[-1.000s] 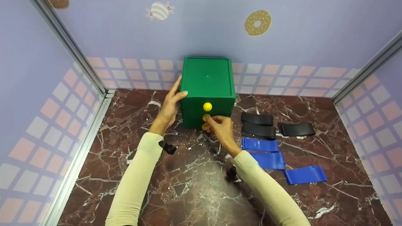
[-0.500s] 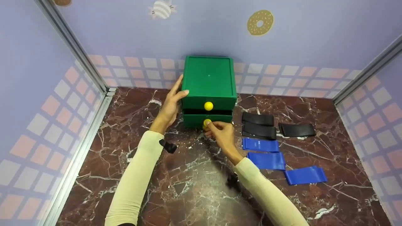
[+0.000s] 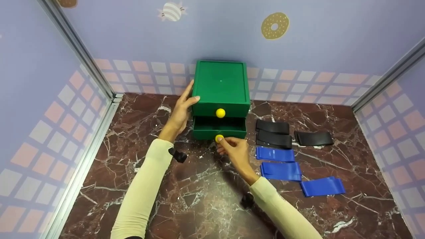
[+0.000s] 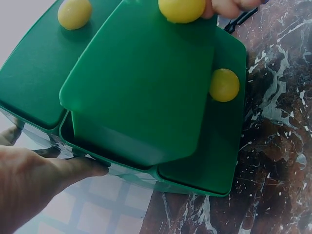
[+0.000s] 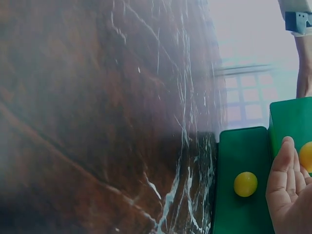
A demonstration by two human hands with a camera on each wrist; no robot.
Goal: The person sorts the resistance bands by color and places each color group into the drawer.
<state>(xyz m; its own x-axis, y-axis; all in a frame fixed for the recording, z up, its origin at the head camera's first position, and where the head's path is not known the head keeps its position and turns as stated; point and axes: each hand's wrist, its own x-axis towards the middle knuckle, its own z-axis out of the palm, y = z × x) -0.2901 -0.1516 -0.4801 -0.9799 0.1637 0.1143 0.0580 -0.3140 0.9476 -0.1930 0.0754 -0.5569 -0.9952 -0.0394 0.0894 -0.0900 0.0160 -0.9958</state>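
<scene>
A green drawer cabinet (image 3: 220, 81) with round yellow knobs stands against the back wall. Its middle drawer (image 3: 202, 134) is pulled partway out; the top drawer (image 3: 204, 109) and, in the left wrist view, the bottom drawer (image 4: 207, 161) are closed. My right hand (image 3: 236, 149) pinches the yellow knob (image 3: 218, 138) of the middle drawer between thumb and fingers. Against the cabinet's left side lies my left hand (image 3: 181, 113), fingers extended along it and thumb at the top front corner. The part of the drawer's inside that shows in the head view looks dark, with nothing distinct in it.
Right of the cabinet, black flat bands (image 3: 274, 138) and another black band (image 3: 313, 138) lie on the marbled tabletop (image 3: 206, 205). Blue flat bands (image 3: 281, 171) lie nearer, one blue band (image 3: 322, 186) further right. Patterned walls (image 3: 219, 30) enclose three sides.
The middle drawer has slid out toward me, drawn by my right hand on its knob, and the bottom knob is now hidden in the head view. My left hand has stayed on the cabinet's side.
</scene>
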